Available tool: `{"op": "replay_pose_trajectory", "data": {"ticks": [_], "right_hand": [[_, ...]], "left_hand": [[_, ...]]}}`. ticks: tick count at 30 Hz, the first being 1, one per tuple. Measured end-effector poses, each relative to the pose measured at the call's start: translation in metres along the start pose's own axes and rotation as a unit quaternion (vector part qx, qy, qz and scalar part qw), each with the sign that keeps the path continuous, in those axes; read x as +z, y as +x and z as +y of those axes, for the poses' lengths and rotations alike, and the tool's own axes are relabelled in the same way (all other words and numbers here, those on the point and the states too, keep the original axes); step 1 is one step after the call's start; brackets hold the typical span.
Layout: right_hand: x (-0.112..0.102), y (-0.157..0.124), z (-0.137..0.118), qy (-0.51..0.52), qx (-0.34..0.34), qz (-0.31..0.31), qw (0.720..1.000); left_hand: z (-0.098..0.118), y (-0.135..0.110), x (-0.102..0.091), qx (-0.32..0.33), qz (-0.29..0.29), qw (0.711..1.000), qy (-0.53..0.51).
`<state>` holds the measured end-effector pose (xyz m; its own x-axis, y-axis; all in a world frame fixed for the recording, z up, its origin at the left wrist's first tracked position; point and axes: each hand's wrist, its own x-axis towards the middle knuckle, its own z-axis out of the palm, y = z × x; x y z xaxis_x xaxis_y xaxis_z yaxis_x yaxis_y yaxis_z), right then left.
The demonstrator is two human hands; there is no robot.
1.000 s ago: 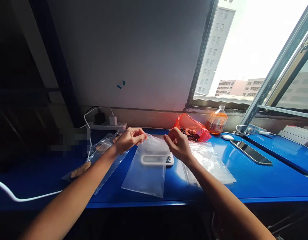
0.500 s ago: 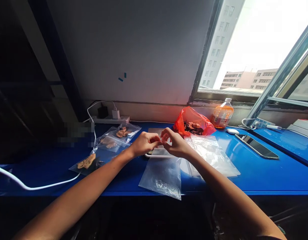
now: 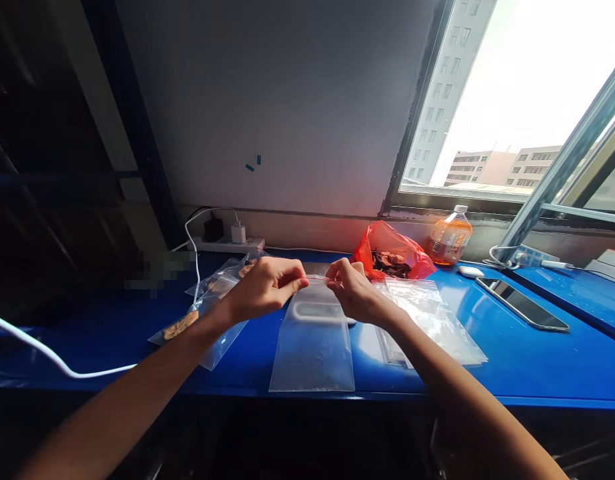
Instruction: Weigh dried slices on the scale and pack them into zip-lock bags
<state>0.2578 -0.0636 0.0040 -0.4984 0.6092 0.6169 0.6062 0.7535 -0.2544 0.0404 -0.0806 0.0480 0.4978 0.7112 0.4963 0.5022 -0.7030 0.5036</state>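
A clear zip bag hangs between my two hands, its top edge stretched sideways and its lower part over the front of the blue table. My left hand pinches the left end of the top edge, fingers closed. At the other end, my right hand is pinched on the right corner. The bag looks empty. Behind it, partly hidden, lies a pale-rimmed flat device. Just right of my right hand is a stack of clear bags.
A red plastic bag of dark dried pieces stands at the back, beside an orange drink bottle. At right lie a phone and a white case. Filled bags with brown slices and a white cable are at left.
My hands have moved apart, pulling the bag's top edge out straight between them. The bag now hangs flatter. The whole view has shifted slightly.
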Motion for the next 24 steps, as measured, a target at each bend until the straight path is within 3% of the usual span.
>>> {"op": "replay_pose_trajectory", "data": {"ticks": [3, 6, 11, 13, 17, 19, 21, 24], "right_hand": [[0.002, 0.001, 0.003, 0.025, 0.004, 0.021, 0.999], [0.004, 0.001, 0.022, 0.062, 0.023, 0.036, 0.997], [-0.013, -0.001, 0.062, 0.102, 0.095, 0.153, 0.978], [-0.019, 0.001, 0.055, 0.168, 0.109, 0.161, 0.966], [-0.008, 0.012, 0.005, 0.332, 0.073, 0.026, 0.94], [-0.004, 0.015, -0.012, 0.356, 0.087, 0.03, 0.93], [-0.013, 0.013, -0.011, 0.366, 0.125, 0.104, 0.916], [-0.054, -0.006, 0.022, 0.323, 0.197, 0.28, 0.882]], "left_hand": [[0.003, -0.011, -0.016, -0.006, 0.04, 0.999, 0.009], [0.003, -0.021, -0.026, -0.032, 0.061, 0.998, -0.005], [-0.003, -0.038, -0.042, -0.068, 0.145, 0.981, -0.109], [-0.007, -0.04, -0.044, -0.079, 0.166, 0.975, -0.128], [-0.014, -0.028, -0.027, -0.091, 0.178, 0.966, -0.162], [-0.018, -0.019, -0.016, -0.083, 0.172, 0.965, -0.178], [-0.026, -0.015, -0.011, -0.089, 0.162, 0.972, -0.147], [-0.048, -0.018, -0.024, -0.126, 0.163, 0.978, -0.034]]}}
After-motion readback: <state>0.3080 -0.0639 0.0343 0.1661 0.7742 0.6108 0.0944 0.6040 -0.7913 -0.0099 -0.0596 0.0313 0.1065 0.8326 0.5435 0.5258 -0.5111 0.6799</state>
